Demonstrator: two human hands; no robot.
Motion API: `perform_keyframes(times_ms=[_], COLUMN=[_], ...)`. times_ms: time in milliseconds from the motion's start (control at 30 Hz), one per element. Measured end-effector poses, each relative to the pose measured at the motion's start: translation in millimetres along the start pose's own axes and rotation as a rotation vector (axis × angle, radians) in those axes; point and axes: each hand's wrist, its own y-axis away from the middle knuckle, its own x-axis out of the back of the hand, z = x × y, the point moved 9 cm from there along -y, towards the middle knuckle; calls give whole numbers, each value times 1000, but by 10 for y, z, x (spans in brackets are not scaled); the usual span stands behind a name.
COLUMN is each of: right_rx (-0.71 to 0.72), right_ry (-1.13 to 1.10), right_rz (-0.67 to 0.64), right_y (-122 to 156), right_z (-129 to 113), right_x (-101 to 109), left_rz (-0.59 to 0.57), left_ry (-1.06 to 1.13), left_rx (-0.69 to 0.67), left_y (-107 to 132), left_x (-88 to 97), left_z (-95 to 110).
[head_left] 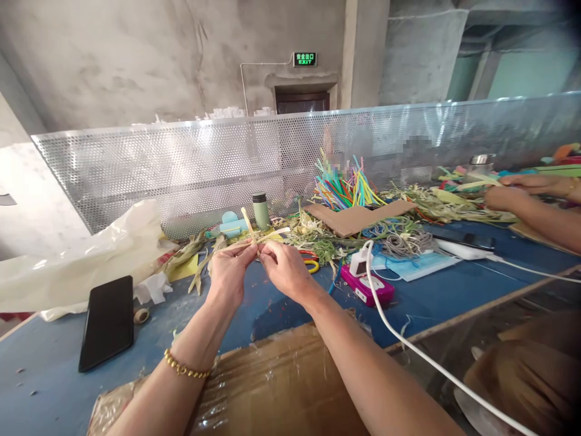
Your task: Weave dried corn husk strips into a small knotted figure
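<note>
My left hand [229,272] and my right hand [284,266] meet above the blue table [54,387], both pinched on thin pale straw strips [251,233]. One strip sticks up between my fingertips and others run out sideways from them. A gold bead bracelet [186,367] circles my left wrist. Behind my hands lies a heap of dried husk and leaf strips [318,233] along the table's back.
A black phone [108,321] lies at left by a cream plastic sheet [72,266]. A cardboard box [281,387] sits under my forearms. A pink device [368,287] with a white cable [408,345], a green bottle [261,210], coloured strips [345,188] and another person's hands [521,191] are to the right.
</note>
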Motion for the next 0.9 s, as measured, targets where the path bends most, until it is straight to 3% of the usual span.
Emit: perform_keyframes(times_ms=[600,700,800,900], right_rx=[-12,-43,-72,-112], right_ry=[-19,-111,-349,-512], right_rz=[-34,45,173,184], right_y=[14,-27,-61,-85], right_z=[0,123,248,314], right_x=[-46,29,134,111], left_rz=[49,6,-39,-95], left_ry=[-12,-6,-60,-100], left_rx=[-11,-35,-17,-15], left_y=[-57,-63,-37,12], left_x=[103,75,8,-94], left_z=[41,106,116,112])
